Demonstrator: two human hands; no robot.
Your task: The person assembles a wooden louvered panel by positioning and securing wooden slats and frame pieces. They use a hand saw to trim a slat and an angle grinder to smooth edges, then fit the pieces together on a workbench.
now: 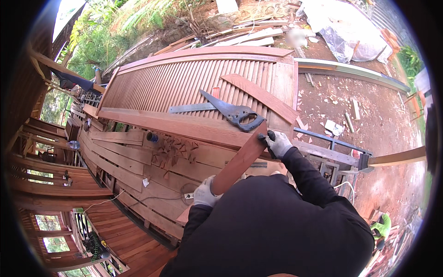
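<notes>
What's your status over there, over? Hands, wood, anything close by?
Left grip on plank's near end. Right grip at far end, exact hold unclear. Handsaw just beyond, lying on slatted panel.

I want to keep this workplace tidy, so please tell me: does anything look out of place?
Yes, a little: small wood scraps lie scattered on the planks, which looks untidy. The saw lies slanted across the slatted panel, close to the right hand, as if just set down. I see no clear damage.
</notes>
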